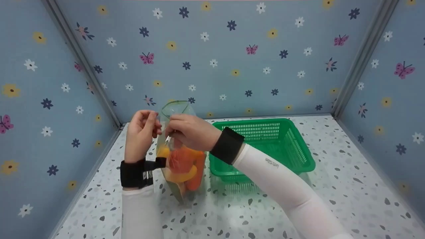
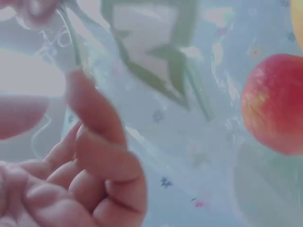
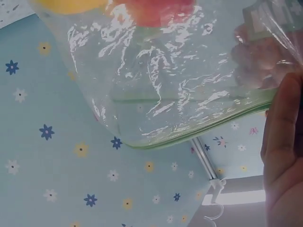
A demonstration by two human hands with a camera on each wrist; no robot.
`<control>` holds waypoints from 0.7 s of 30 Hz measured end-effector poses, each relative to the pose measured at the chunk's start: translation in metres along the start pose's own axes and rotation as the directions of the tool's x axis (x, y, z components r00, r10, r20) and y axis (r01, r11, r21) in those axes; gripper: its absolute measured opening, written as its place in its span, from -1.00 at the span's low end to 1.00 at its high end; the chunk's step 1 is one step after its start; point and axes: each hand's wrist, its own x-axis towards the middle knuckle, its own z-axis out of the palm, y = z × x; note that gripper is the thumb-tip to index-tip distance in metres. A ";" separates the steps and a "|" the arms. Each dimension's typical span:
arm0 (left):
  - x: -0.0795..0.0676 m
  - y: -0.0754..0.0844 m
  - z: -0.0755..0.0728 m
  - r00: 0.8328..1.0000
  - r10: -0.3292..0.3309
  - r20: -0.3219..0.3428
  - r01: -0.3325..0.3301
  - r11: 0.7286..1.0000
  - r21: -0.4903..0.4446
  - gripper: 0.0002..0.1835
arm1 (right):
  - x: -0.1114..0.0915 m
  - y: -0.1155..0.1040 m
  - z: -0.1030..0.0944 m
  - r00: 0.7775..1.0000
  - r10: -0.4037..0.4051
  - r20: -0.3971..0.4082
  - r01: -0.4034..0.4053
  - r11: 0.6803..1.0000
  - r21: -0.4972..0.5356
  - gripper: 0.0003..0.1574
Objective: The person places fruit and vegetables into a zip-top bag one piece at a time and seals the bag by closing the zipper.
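A clear zip bag (image 1: 177,132) with a green-edged mouth stands upright on the tabletop, left of a green basket. Inside are a red-and-yellow apple (image 2: 277,104), a curved yellow banana (image 1: 182,175) and a long orange piece (image 1: 198,172). My right hand (image 1: 192,131) reaches across and pinches the bag near its mouth; in the right wrist view its fingers (image 3: 286,109) lie at the green zip strip (image 3: 203,128). At the bag's left side, my left hand (image 1: 141,131) has curled fingers, thumb tip at the end of the green edge in the left wrist view.
The green plastic basket (image 1: 300,146) with slotted walls stands right of the bag, under my right forearm. Speckled white tabletop (image 1: 199,219) spreads in front. Blue flowered panels (image 1: 225,43) close off the back and both sides, with grey metal posts (image 1: 83,63) at the corners.
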 end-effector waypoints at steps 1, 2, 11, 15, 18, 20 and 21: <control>-0.007 0.000 0.000 0.999 0.018 -0.029 -0.018 1.000 -0.002 -0.76 | 0.001 0.000 0.000 1.000 0.014 0.004 -0.015 1.000 0.010 -0.86; -0.015 0.001 0.001 0.998 0.036 -0.043 -0.036 0.999 0.001 -0.79 | 0.001 0.000 0.000 1.000 0.027 0.006 -0.027 1.000 0.015 -0.86; -0.055 0.015 0.007 0.984 0.176 0.003 -0.161 0.891 0.424 -0.77 | 0.003 0.001 -0.003 0.994 0.104 0.009 -0.105 0.994 0.043 -0.86; -0.057 0.016 0.008 0.962 0.273 -0.025 -0.232 0.859 0.456 -0.83 | 0.003 0.003 -0.001 0.998 0.063 -0.009 -0.062 0.994 0.085 -0.88; -0.058 0.015 0.008 0.942 0.334 -0.044 -0.276 0.841 0.466 -0.80 | 0.003 0.002 -0.001 1.000 0.010 -0.012 -0.007 0.984 0.175 -0.81; -0.059 0.016 0.006 0.936 0.349 -0.054 -0.285 0.837 0.468 -0.78 | 0.002 0.001 -0.003 1.000 -0.025 -0.011 0.027 0.972 0.234 -0.74; -0.059 0.016 0.006 0.936 0.348 -0.057 -0.283 0.838 0.467 -0.79 | 0.002 0.001 -0.003 0.999 -0.036 -0.006 0.036 0.966 0.257 -0.71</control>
